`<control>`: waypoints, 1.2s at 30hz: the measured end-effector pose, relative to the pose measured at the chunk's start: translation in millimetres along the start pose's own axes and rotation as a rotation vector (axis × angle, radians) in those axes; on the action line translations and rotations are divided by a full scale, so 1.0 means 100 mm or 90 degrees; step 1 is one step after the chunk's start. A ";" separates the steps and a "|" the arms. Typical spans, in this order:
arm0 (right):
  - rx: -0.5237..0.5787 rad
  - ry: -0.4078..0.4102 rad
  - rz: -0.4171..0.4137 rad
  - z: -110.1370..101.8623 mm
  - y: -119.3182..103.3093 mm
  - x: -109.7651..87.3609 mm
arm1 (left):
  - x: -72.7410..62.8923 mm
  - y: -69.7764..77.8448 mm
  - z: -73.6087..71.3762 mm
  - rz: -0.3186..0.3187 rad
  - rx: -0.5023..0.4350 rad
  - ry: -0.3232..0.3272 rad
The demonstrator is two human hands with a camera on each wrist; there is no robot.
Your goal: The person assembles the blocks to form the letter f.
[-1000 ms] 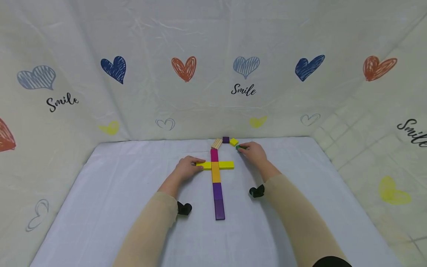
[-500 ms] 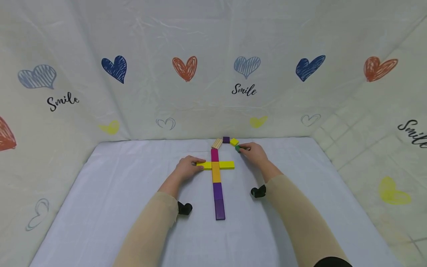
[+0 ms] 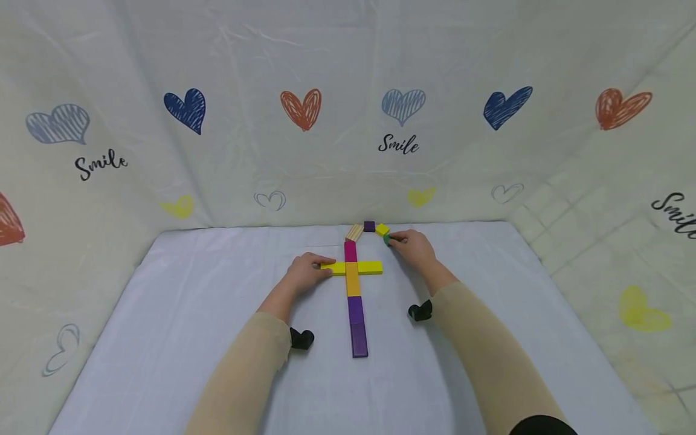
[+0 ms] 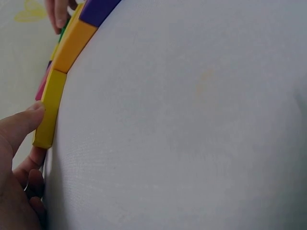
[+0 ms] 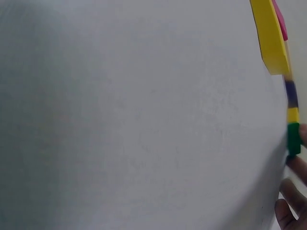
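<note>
Colored blocks lie in a cross with a curved top. My left hand (image 3: 304, 273) pinches the outer end of the left yellow block (image 4: 50, 110), thumb on one side and a finger at its end. With thumb and fingers, my right hand (image 3: 415, 249) holds a green block (image 5: 293, 139) right at the small yellow block (image 3: 382, 229). Beside that sit a dark purple block (image 3: 369, 226) and a pale wood-colored striped piece (image 3: 354, 232). Below come a magenta block (image 3: 350, 251), an orange block (image 3: 353, 279) and two purple blocks (image 3: 359, 340).
A second long yellow block (image 3: 370, 267) forms the cross's right arm. White cloth (image 3: 217, 362) covers the table, and a hanging sheet (image 3: 337, 48) printed with hearts stands behind, close to the curved row.
The green block has turned slightly and shifted up toward the small yellow block in my right fingers. My left hand has stayed on the left yellow block.
</note>
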State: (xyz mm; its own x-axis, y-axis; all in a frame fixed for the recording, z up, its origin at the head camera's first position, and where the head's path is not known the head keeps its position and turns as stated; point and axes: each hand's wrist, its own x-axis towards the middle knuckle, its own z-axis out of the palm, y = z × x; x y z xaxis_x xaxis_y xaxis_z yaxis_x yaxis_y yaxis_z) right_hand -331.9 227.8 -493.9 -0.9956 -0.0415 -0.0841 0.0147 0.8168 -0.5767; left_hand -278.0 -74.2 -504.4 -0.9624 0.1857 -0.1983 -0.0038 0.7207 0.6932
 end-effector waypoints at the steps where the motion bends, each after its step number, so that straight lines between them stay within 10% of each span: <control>1: -0.003 0.001 -0.002 0.00 0.00 0.00 | 0.00 0.00 0.00 0.000 0.000 0.000; 36: -0.038 0.006 -0.074 -0.09 0.10 -0.46 | 0.02 -0.08 0.02 0.035 -0.033 0.007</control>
